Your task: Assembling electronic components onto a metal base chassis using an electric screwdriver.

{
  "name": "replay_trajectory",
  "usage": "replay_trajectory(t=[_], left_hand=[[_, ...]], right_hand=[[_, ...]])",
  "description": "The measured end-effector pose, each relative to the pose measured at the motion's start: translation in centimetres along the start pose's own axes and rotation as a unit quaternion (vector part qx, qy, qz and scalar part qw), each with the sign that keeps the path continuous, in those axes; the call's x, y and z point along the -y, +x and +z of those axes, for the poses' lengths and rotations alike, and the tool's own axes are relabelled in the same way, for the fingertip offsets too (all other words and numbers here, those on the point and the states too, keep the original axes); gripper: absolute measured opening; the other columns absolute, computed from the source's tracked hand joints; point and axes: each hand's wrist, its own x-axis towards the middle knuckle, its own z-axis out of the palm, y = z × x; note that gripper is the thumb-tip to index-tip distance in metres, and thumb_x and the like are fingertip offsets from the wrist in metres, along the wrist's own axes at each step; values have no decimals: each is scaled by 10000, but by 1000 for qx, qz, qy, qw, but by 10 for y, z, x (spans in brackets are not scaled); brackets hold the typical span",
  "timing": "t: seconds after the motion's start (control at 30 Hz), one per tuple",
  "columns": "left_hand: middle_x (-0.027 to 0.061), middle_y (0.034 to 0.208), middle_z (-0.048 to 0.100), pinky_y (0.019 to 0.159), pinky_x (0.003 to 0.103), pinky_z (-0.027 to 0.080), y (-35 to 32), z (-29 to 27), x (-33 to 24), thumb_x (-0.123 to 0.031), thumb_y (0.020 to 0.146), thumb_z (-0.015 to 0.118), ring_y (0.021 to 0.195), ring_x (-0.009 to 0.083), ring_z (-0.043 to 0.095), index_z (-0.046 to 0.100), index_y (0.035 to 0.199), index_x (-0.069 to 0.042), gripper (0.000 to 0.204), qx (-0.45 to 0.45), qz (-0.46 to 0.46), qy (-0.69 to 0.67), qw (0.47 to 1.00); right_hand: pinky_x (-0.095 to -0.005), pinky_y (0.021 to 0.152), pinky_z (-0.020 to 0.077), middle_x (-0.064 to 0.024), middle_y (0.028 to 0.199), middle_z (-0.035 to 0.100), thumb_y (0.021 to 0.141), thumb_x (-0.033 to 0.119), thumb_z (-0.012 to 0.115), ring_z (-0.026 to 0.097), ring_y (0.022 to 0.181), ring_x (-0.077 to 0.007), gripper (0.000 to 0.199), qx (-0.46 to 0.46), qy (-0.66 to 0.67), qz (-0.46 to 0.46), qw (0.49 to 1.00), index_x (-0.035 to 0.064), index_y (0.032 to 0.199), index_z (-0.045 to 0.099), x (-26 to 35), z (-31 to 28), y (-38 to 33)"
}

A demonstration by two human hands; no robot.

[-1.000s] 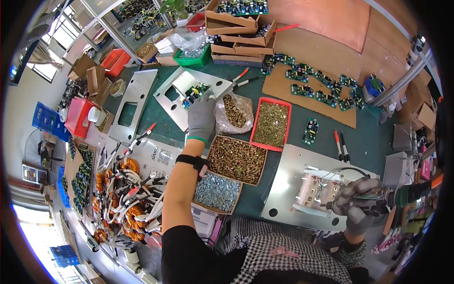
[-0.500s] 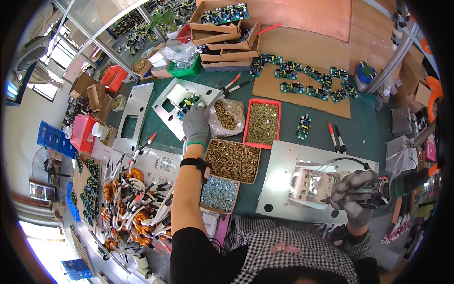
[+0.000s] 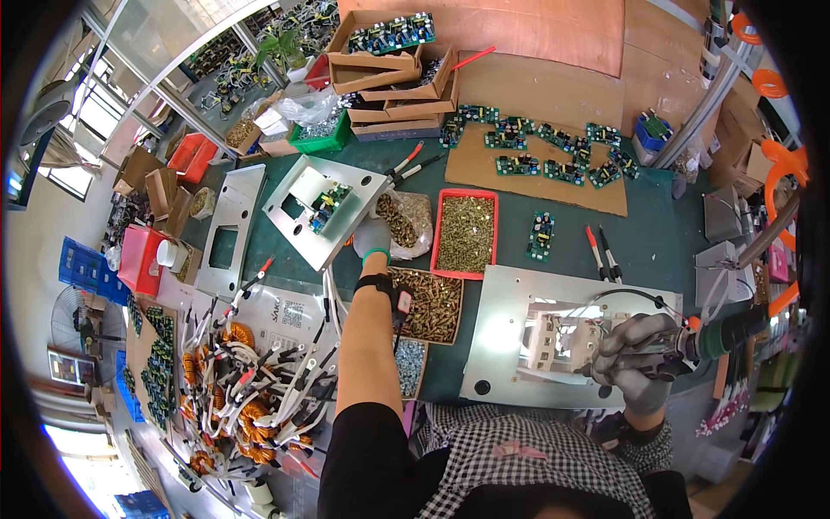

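My left hand [image 3: 373, 237], in a grey glove, is at the near right edge of a tilted metal panel [image 3: 357, 192]. Its fingers are partly hidden by that edge, which it appears to grip. A green circuit board [image 3: 327, 209] sits on this panel beside a white part. My right hand [image 3: 638, 359], also gloved, is wrapped round a power screwdriver [image 3: 692, 346], its tip pointing left over a second metal panel [image 3: 497, 333]. Through that panel's opening shows a pale block [image 3: 546, 340] with several terminals. Next to my left wrist stands a box of brass-coloured screws [image 3: 432, 307].
A red tray [image 3: 467, 232] of small fasteners and a bag of screws [image 3: 406, 227] stand mid-table. Several circuit boards lie on cardboard [image 3: 484, 190] farther back. Wired copper coils [image 3: 255, 419] heap up at the left. Orange hose [image 3: 782, 160] hangs at the right.
My left hand has moved from the circuit board down to the panel's near right edge, and that panel has shifted and tilted. The right hand keeps hold of the screwdriver. The whole view has shifted slightly.
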Motion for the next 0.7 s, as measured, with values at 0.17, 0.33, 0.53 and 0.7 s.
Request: replay_trajectory(t=[0.17,0.33,0.53,0.7], left_hand=[[295,915,628,748,511,469,-72,9,38,-202,876,481,857,461,605,578,1161,5,365,-61,127,-159,977],[189,993,624,767,372,461,-28,27,38,-180,878,475,843,300,587,548,1196,64,407,0,-83,-422,903],[68,902,554,638,307,423,-1,16,33,-276,947,513,744,173,521,524,1161,-5,345,108,-198,-449,864],[178,1218,575,926,418,423,-53,-27,8,-147,881,581,1010,332,547,466,1341,-36,487,-35,-99,-181,978]], right_hand=[[-305,701,566,-186,959,631,674,-119,659,664,823,-221,468,-12,44,2,999,5,1091,487,-3,1,7],[-325,725,571,-179,956,623,665,-100,675,657,818,-218,468,9,15,4,1000,4,1084,493,-6,2,19],[-324,713,577,-186,949,622,687,-98,667,669,803,-228,439,-1,-8,15,1000,2,1077,493,-3,3,21],[-303,700,578,-187,944,623,710,-107,665,672,801,-229,433,20,-4,-31,999,6,1088,485,-9,-1,25]])
